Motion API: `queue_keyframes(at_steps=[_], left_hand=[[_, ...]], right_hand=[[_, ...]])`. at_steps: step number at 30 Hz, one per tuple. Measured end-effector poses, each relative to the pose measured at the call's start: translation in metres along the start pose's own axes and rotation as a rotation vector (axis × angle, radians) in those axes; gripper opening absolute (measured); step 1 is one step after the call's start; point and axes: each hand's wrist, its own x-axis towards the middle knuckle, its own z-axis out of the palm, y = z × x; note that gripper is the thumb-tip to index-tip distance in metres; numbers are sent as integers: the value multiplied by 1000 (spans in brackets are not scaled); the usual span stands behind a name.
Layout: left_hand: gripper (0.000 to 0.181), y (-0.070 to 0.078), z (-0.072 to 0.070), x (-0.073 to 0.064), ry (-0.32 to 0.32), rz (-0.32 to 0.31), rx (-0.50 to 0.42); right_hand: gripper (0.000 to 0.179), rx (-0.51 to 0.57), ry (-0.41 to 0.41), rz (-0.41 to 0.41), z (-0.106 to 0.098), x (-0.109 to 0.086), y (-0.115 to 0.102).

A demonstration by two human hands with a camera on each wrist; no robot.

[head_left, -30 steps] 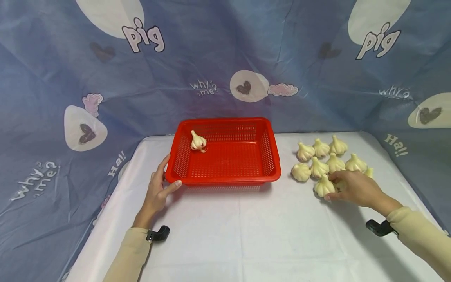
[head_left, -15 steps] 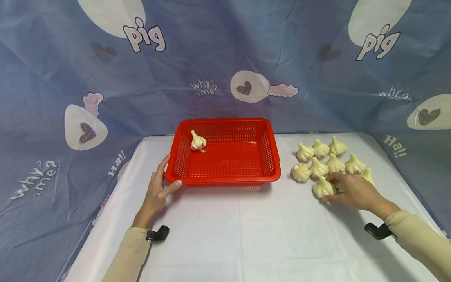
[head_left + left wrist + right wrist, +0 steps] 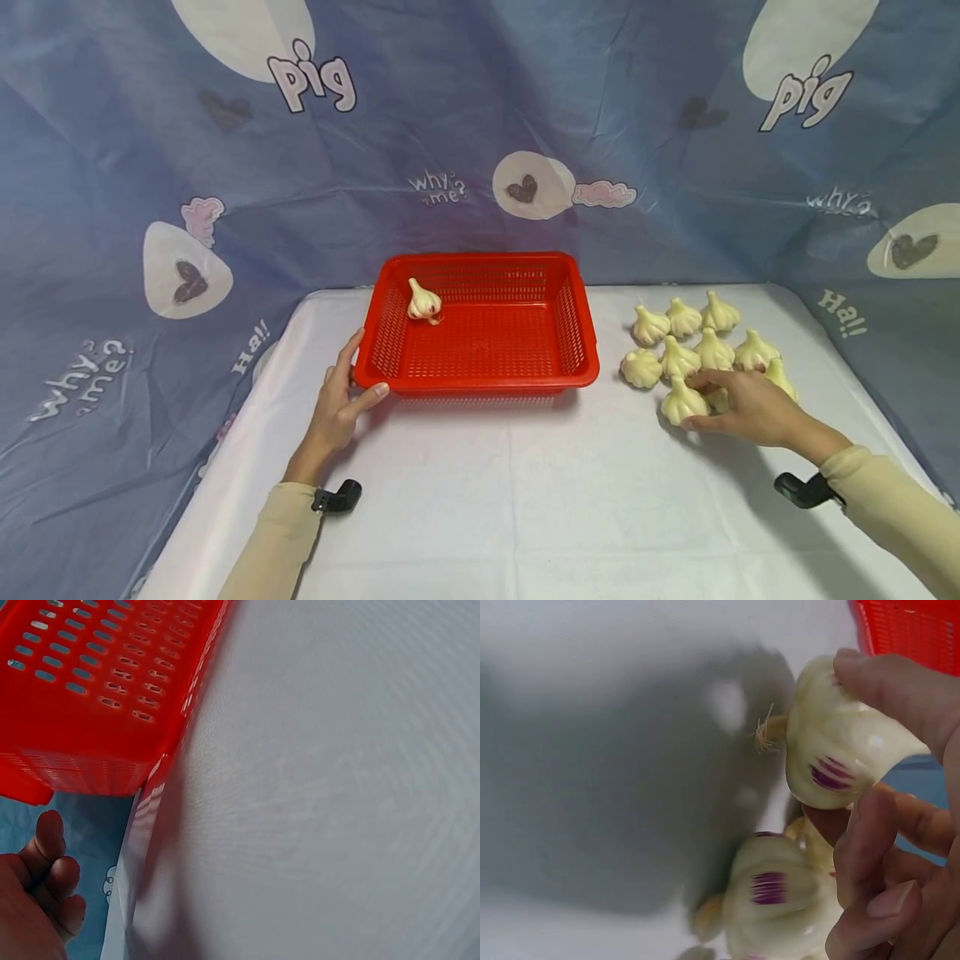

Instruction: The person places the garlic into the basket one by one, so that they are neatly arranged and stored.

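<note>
My right hand (image 3: pixel 757 407) pinches a garlic bulb (image 3: pixel 684 403) at the front of the garlic group, thumb on one side and fingers on the other. In the right wrist view this bulb (image 3: pixel 832 742) shows purple streaks and a root tuft, and another bulb (image 3: pixel 780 896) sits beside it below the curled fingers. My left hand (image 3: pixel 335 410) holds the near left corner of a red plastic basket (image 3: pixel 480 389), thumb at the front rim and index finger along the left side. A single garlic bulb (image 3: pixel 423 300) lies inside the basket, at its back left.
Several more garlic bulbs (image 3: pixel 715 350) stand close together on the right of the white-covered table (image 3: pixel 480 500), partly hidden by my right hand. A blue printed cloth (image 3: pixel 450 125) rises behind the basket and along both sides.
My right hand has drawn the pinched garlic bulb slightly left and toward me, away from its neighbours. The left hand and the basket have stayed in place.
</note>
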Motion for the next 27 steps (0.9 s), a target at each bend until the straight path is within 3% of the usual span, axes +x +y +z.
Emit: queue_keyframes(at_steps=[16,27], left_hand=[[88,-4,-1,-1,-9,-18,2],[89,-2,0,0,-9,-24,10]], right_hand=[[56,84,45,-81,-9,15,-10],[55,159,-8,-73,-29,41,-30]])
